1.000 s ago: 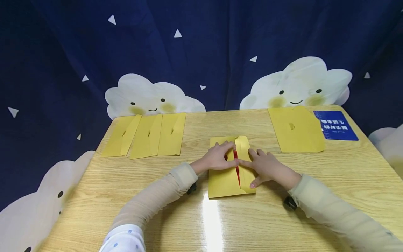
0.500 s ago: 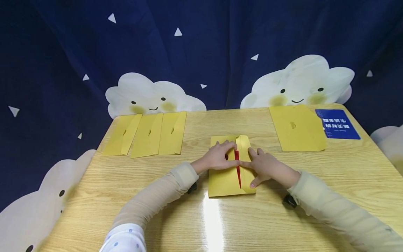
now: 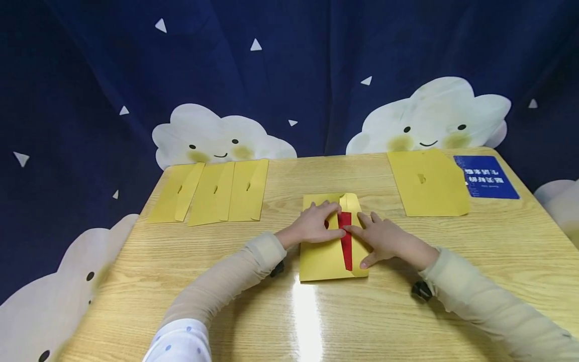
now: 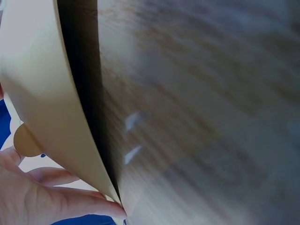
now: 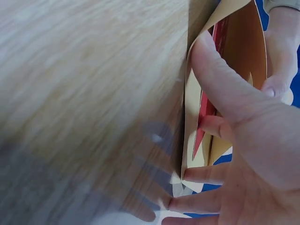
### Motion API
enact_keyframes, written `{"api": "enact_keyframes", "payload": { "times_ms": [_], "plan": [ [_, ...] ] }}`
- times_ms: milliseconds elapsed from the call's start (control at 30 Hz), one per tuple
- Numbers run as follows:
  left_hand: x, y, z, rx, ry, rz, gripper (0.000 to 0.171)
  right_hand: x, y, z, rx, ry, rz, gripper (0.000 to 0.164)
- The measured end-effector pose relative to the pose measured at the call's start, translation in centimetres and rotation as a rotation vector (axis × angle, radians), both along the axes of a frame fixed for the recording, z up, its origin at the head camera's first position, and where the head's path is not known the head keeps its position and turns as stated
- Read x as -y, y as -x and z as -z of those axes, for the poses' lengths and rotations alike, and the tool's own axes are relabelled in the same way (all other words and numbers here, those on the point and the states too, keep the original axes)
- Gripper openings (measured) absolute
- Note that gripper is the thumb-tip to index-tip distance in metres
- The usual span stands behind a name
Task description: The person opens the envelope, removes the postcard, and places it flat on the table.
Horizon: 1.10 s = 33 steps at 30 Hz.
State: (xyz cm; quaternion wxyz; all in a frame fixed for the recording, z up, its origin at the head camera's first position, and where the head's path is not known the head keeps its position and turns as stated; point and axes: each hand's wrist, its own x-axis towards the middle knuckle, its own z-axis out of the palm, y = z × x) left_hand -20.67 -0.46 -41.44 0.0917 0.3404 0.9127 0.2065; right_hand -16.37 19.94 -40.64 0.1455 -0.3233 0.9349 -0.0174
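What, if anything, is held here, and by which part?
The left hand touches the opening edge of the central yellow envelope; whether it pinches there cannot be told. The right hand touches the flap.

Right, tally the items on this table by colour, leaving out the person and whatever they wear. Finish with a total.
Yellow envelopes: 5
Red item, showing in the middle envelope's opening: 1
Blue card: 1
Total: 7 visible; anything stacked underneath or tucked inside cannot be counted.
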Motion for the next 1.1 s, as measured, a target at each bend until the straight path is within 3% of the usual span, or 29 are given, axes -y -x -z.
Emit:
{"api": "enact_keyframes", "payload": {
  "times_ms": [267, 800, 1100],
  "plan": [
    [-0.1, 0.0, -0.3, 0.011, 0.010, -0.014, 0.042, -0.3, 0.0, 0.0, -0.042, 0.012, -0.017, 0.092],
    [-0.1, 0.0, 0.2, 0.007, 0.006, -0.033, 0.043, 0.3, -0.3, 0.1, 0.028, 0.033, 0.058, 0.096],
    [-0.2, 0.0, 0.2, 0.013, 0.019, -0.030, 0.043, 0.5, -0.6, 1.3, -0.049, 0.028, 0.075, 0.101]
  ]
}}
